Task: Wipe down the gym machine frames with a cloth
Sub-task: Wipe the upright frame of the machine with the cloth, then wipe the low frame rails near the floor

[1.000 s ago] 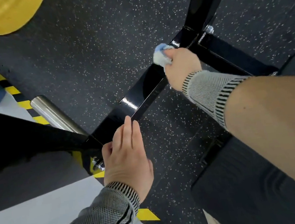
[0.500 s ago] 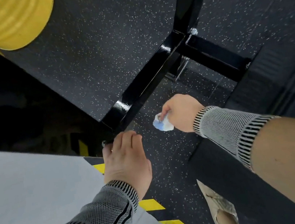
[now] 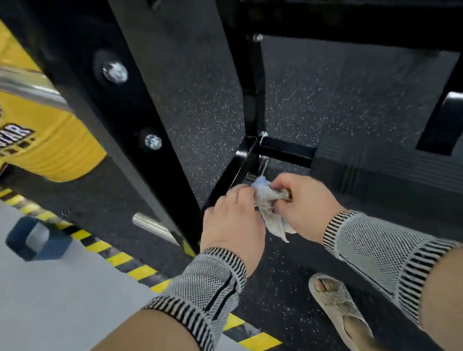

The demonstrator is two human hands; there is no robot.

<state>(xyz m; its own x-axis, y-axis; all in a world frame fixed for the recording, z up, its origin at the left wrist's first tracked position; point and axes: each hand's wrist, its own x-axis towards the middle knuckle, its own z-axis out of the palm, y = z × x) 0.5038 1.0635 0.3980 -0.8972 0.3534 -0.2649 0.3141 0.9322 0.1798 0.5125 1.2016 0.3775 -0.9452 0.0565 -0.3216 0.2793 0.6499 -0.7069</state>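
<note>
A crumpled white and pale-blue cloth (image 3: 269, 208) hangs between my two hands in front of me, above the speckled floor. My right hand (image 3: 303, 205) grips its right side with curled fingers. My left hand (image 3: 234, 222) holds its left side, fingertips hidden in the folds. Both wrists wear grey knit sleeves with black stripes. The black machine frame rises beside the hands: a wide bolted upright (image 3: 113, 102) at left, a thinner post (image 3: 251, 83) ahead, and a low base bar (image 3: 232, 172) just beyond my left hand.
A yellow weight plate (image 3: 41, 142) and a steel bar (image 3: 24, 85) sit at the left. Yellow-black hazard tape (image 3: 117, 258) edges a grey floor area. A black crossbeam (image 3: 351, 18) runs upper right. A sandalled foot (image 3: 336, 306) stands below my right hand.
I have risen, so the uprights fill the view. My right hand drew the cloth back from the base bar, and my left hand came over to take hold of it too.
</note>
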